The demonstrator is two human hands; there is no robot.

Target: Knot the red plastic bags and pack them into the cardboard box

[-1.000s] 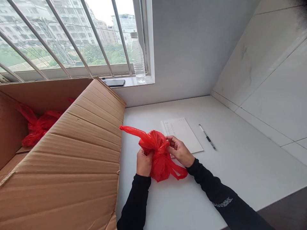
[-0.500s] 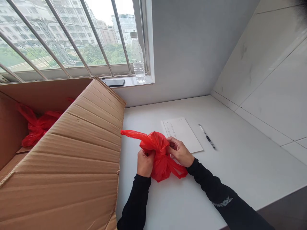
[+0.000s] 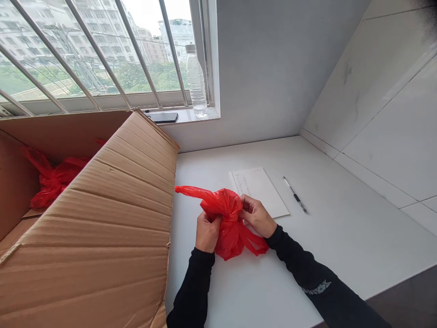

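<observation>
A knotted red plastic bag (image 3: 229,243) is on the white table, between my two hands. One twisted end of it points left toward the cardboard box, and a looped handle lies to the lower right. My left hand (image 3: 206,232) is closed on the bag's left side, close to the knot. On the right side, my right hand (image 3: 256,216) pinches the plastic beside the knot. What the bag contains is hidden.
A big cardboard box (image 3: 112,218) at the left holds more red bags (image 3: 56,180). Behind my right hand lie a notebook (image 3: 269,193) and a pen (image 3: 295,195). On the windowsill are a phone (image 3: 164,117) and a bottle (image 3: 196,84).
The bag's top and its left end have shifted very slightly to the right. Both hands keep their hold and have barely moved.
</observation>
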